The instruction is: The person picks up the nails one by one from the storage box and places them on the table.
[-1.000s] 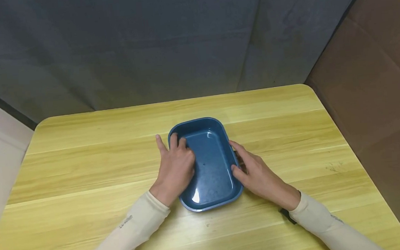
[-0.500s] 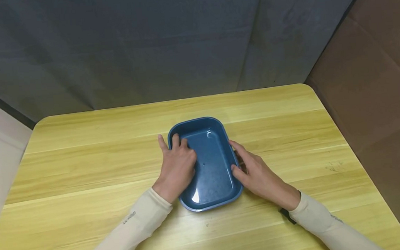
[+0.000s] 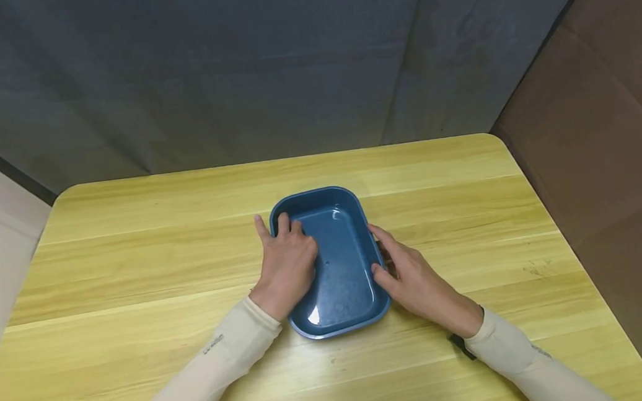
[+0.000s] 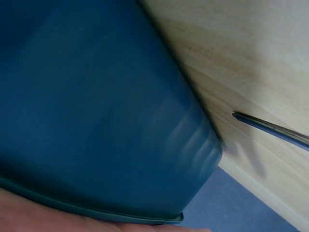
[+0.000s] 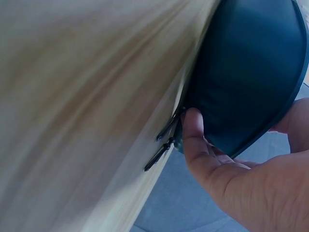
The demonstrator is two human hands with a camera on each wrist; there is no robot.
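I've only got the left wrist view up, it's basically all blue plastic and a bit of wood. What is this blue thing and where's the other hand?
Observer: It's a blue rectangular tray lying on a yellow wooden table. The right hand is at the tray's right side.
Operator: Is the right hand actually touching it?
Observer: Yes. In the right wrist view its fingers lie against the tray's outer wall, with the thumb over the rim.
Operator: And my left hand's grip?
Observer: The left hand lies over the tray's left rim, some fingertips inside the tray, one finger outside on the table.
Operator: Anything in the tray?
Observer: Nothing shows inside it.
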